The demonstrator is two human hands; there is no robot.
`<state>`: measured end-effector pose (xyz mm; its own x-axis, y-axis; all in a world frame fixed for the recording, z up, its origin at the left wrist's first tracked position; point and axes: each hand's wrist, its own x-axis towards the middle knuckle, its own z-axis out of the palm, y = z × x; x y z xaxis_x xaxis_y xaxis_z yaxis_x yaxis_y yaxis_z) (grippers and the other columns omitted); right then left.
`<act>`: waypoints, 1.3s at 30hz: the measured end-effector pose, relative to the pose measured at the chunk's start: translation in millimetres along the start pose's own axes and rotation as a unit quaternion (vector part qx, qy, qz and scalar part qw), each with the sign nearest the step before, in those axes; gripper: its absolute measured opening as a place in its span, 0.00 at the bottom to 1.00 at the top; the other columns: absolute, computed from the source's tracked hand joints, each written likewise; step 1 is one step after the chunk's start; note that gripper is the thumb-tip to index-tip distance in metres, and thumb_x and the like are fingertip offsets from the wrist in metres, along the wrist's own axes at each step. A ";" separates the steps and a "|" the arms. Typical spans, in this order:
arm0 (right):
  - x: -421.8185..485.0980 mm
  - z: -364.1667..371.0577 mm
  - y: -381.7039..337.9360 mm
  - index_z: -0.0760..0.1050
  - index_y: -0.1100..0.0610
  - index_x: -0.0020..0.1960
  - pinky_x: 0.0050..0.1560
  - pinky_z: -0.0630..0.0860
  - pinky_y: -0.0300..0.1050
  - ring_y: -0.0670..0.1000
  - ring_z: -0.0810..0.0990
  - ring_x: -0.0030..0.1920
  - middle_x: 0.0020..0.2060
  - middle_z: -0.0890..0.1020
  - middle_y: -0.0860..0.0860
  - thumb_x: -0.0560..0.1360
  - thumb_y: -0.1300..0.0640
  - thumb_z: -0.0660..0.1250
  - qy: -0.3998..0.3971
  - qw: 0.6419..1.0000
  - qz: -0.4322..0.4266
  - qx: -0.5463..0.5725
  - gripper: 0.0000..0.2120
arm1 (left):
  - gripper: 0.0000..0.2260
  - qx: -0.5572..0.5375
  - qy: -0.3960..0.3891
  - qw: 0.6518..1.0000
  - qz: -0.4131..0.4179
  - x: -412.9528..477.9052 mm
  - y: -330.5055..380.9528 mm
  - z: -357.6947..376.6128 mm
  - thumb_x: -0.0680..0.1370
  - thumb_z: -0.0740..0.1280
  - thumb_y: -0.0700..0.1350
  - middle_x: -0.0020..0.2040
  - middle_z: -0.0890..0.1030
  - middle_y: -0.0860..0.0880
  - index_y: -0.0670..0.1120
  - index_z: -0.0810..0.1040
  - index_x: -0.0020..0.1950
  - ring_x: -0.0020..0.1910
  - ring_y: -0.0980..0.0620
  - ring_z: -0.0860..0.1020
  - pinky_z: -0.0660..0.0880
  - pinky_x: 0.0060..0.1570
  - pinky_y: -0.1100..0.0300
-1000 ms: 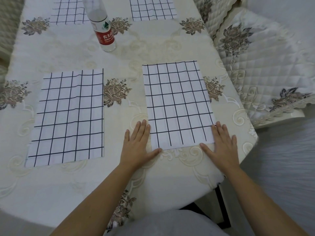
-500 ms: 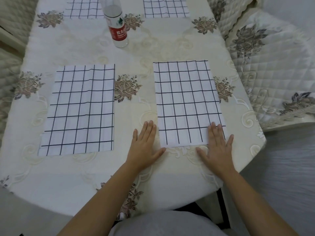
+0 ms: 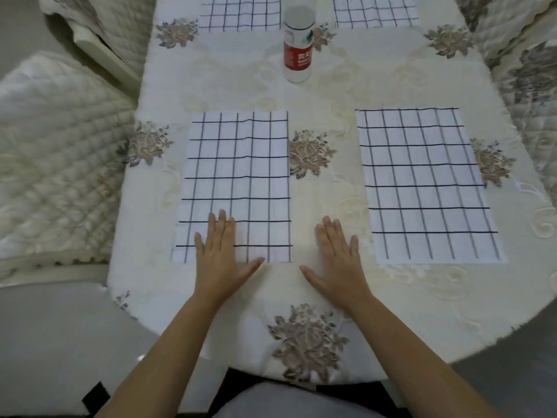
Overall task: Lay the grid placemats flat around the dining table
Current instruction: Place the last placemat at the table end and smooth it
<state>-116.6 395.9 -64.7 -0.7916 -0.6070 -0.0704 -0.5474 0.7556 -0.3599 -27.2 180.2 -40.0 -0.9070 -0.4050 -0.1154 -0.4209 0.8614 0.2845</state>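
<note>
Fingers (image 3: 221, 227) of the left hand (image 3: 218, 260) lie stretched out flat and close together, gripping nothing, pressed on the near edge of the near-left placemat (image 3: 238, 182), thumb splayed toward the mat's near right corner. The right hand (image 3: 337, 263) is just as flat and spread, palm down on bare tablecloth (image 3: 316, 95) in the gap between the two near mats, holding nothing and apart from both.

The near-right placemat (image 3: 422, 182) lies flat, slightly skewed, its near edge close to the table's rim. Two more mats sit at the far side, the far-left placemat (image 3: 241, 13) and the far-right placemat (image 3: 376, 10), both cut off by the top of the view. Between them stands a clear plastic bottle (image 3: 298, 43) with a red label, upright, touching no mat.

The mats are thin white rectangles ruled with dark grid lines; the near-left one shows a faint lengthwise crease that kinks its lines. The tablecloth is cream, embroidered with pale scrolls and brown-pink flower clusters, one (image 3: 310, 153) just beside the near-left mat's right edge. The table end is rounded. Quilted chair covers, a left one (image 3: 54, 152) and a right one (image 3: 530, 64), flank the table, with scalloped edges and the same flower motif on the right
</note>
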 end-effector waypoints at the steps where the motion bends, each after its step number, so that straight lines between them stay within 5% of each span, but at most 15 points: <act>1: 1.6 4.6 -9.1 0.53 0.60 0.74 0.68 0.45 0.62 0.50 0.44 0.74 0.74 0.52 0.55 0.73 0.36 0.52 -0.001 1.000 0.006 -0.001 0.38 | 0.47 -0.001 -0.003 1.000 -0.006 -0.8 -13.6 -3.0 0.65 0.52 0.71 0.77 0.49 0.44 0.40 0.56 0.75 0.74 0.51 0.40 0.38 0.70 0.46; 4: 5.4 15.3 -30.0 0.55 0.61 0.74 0.69 0.47 0.63 0.53 0.47 0.74 0.75 0.55 0.57 0.75 0.35 0.47 0.003 0.999 0.037 -0.023 0.38 | 0.47 0.008 -0.009 1.000 0.008 -2.5 -51.3 -7.8 0.64 0.54 0.72 0.76 0.53 0.42 0.39 0.62 0.71 0.74 0.49 0.44 0.42 0.70 0.44; 8: 14.2 18.4 -46.3 0.46 0.56 0.76 0.71 0.35 0.56 0.49 0.37 0.74 0.75 0.41 0.50 0.72 0.34 0.43 -0.011 0.996 0.091 -0.003 0.39 | 0.47 0.015 -0.029 0.999 0.044 1.1 -85.6 -10.4 0.64 0.56 0.72 0.75 0.56 0.41 0.38 0.63 0.70 0.75 0.45 0.50 0.50 0.69 0.38; 14: 12.7 20.7 -51.2 0.44 0.46 0.75 0.71 0.35 0.55 0.48 0.38 0.75 0.75 0.42 0.48 0.72 0.31 0.35 -0.002 0.993 0.111 -0.035 0.35 | 0.40 0.001 -0.031 0.997 0.066 2.7 -106.5 -8.0 0.75 0.41 0.68 0.75 0.54 0.44 0.39 0.59 0.73 0.74 0.47 0.50 0.52 0.67 0.37; 20: 12.8 21.4 -50.7 0.46 0.45 0.75 0.71 0.42 0.61 0.51 0.42 0.75 0.76 0.46 0.50 0.74 0.32 0.37 0.006 0.993 0.112 -0.047 0.33 | 0.31 0.007 -0.008 0.999 0.051 3.0 -107.2 -2.1 0.75 0.51 0.58 0.75 0.58 0.43 0.40 0.62 0.72 0.74 0.45 0.54 0.55 0.66 0.36; 25: 13.9 19.8 -51.6 0.46 0.44 0.74 0.71 0.41 0.60 0.50 0.41 0.75 0.76 0.45 0.49 0.74 0.35 0.45 0.002 0.992 0.118 -0.046 0.31 | 0.31 0.012 -0.002 0.998 0.058 3.7 -107.1 -1.4 0.75 0.52 0.57 0.74 0.61 0.42 0.39 0.64 0.71 0.73 0.43 0.57 0.57 0.65 0.35; 39: 14.7 17.0 -54.3 0.49 0.45 0.75 0.72 0.40 0.58 0.47 0.40 0.75 0.75 0.44 0.47 0.73 0.37 0.44 0.003 0.991 0.129 -0.037 0.32 | 0.29 -0.013 0.006 0.998 0.061 2.9 -107.2 -3.0 0.75 0.53 0.54 0.74 0.60 0.38 0.39 0.62 0.71 0.73 0.43 0.55 0.59 0.65 0.36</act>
<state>-93.8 341.8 -62.0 -0.9090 -0.3907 -0.1450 -0.3454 0.9010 -0.2623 15.4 85.8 -67.9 -0.9509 -0.3023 -0.0666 -0.3073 0.8961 0.3203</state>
